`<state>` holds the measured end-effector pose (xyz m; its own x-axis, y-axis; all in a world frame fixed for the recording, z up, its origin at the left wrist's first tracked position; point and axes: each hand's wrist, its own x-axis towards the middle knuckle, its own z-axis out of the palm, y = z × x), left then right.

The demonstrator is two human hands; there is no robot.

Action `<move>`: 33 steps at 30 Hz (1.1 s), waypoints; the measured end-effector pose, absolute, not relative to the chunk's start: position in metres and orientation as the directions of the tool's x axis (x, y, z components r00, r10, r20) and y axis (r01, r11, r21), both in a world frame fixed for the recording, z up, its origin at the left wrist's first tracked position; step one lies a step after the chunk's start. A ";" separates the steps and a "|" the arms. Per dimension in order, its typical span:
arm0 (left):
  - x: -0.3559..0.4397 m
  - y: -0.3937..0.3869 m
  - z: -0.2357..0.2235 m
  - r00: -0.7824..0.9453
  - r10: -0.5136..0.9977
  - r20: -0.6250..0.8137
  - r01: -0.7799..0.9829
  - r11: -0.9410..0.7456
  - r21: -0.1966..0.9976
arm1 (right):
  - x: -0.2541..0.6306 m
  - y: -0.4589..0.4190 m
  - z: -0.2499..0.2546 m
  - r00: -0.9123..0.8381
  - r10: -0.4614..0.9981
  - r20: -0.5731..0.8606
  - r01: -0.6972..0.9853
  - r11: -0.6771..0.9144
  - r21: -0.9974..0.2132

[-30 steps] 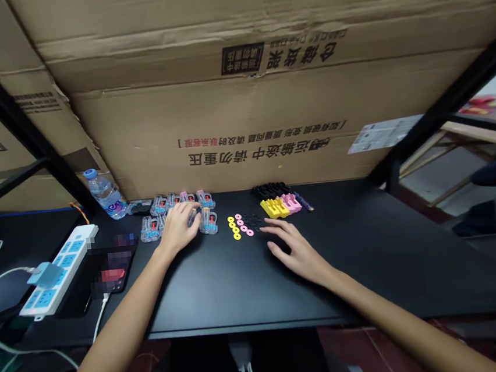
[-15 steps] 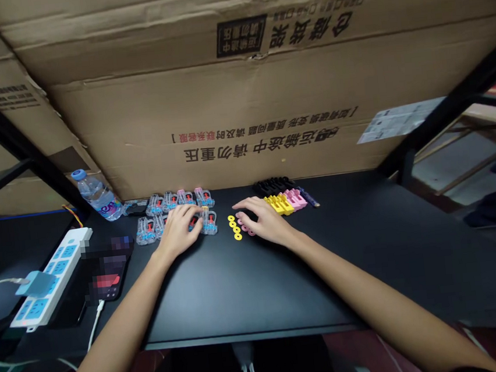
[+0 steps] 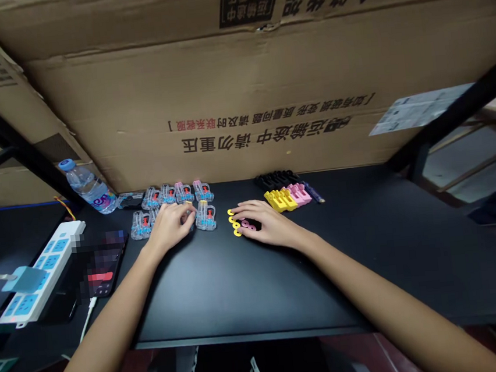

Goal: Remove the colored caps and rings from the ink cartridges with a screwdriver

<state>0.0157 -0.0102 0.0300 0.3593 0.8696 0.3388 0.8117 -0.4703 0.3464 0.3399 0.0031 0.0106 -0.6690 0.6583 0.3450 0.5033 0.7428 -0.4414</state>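
My left hand (image 3: 169, 224) rests on a cluster of small clear plastic parts (image 3: 176, 194) with red and blue insides, its fingers curled over one of them. My right hand (image 3: 265, 222) lies over a group of small rings, yellow rings (image 3: 233, 222) at its fingertips and pink ones (image 3: 246, 224) partly under its fingers, which are bent down onto them. Whether a ring is pinched is hidden. Behind my right hand lie yellow clips (image 3: 278, 199), pink clips (image 3: 299, 194) and black clips (image 3: 273, 179).
A black desk (image 3: 249, 285) backs onto a large cardboard box (image 3: 265, 91). At the left stand a water bottle (image 3: 85, 187), a white power strip (image 3: 37, 270) with a plug in it, and a phone (image 3: 100, 264). A dark pen (image 3: 313, 193) lies beside the clips.
My right hand has moved forward and left from the bare desk onto the rings. The left hand stays on the clear parts. The camera has tilted down a little.
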 end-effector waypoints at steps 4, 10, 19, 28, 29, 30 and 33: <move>0.017 -0.010 0.027 0.341 0.874 0.346 0.770 -0.471 0.431 | 0.339 0.003 0.009 -0.654 0.662 0.366 0.506 0.742 -0.439; 0.019 -0.012 0.031 0.354 0.854 0.381 0.740 -0.505 0.444 | 0.340 0.005 0.009 -0.569 0.708 0.418 0.519 0.703 -0.486; 0.026 -0.024 0.040 0.406 0.819 0.405 0.770 -0.545 0.331 | 0.336 0.000 0.026 -0.508 0.715 0.481 0.525 0.699 -0.485; 0.028 -0.023 0.033 0.546 0.766 0.339 0.708 -0.638 0.301 | 0.341 0.000 0.023 -0.412 0.771 0.485 0.598 0.631 -0.495; 0.028 -0.023 0.032 0.550 0.765 0.337 0.706 -0.641 0.302 | 0.344 0.001 0.022 -0.399 0.775 0.490 0.607 0.623 -0.493; 0.029 -0.023 0.032 0.549 0.765 0.337 0.706 -0.640 0.303 | 0.348 0.004 0.022 -0.387 0.778 0.495 0.619 0.617 -0.486; 0.029 -0.023 0.032 0.529 0.777 0.340 0.719 -0.624 0.307 | 0.364 0.014 0.024 -0.328 0.786 0.525 0.672 0.584 -0.455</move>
